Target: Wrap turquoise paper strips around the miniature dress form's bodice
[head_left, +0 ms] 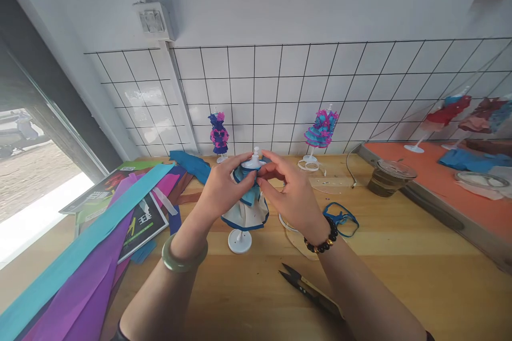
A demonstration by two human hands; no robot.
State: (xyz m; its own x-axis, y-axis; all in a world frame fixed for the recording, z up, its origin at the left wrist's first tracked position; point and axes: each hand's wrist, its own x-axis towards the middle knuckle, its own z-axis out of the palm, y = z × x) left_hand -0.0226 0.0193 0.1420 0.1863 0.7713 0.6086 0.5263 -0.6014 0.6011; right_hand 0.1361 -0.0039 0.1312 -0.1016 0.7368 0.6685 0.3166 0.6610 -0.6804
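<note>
A small white dress form (256, 155) on a round white base (239, 241) stands on the wooden table, wearing a blue and cream dress (245, 214) with blue trim. At its upper left side, my left hand (228, 184) pinches the blue cloth of the bodice between thumb and fingers. On the other side, my right hand (287, 186) has its thumb and fingertips on the same blue cloth near the neckline. The hands nearly meet at the chest of the form and hide part of the bodice.
Black snips (310, 290) lie near my right forearm, with blue cord (341, 218) beyond. Colored paper strips (92, 234) and magazines (144, 221) cover the left. Dressed forms (219, 136) (321, 130) stand by the wall. A jar (390, 178) sits right, beside an orange surface (432, 181).
</note>
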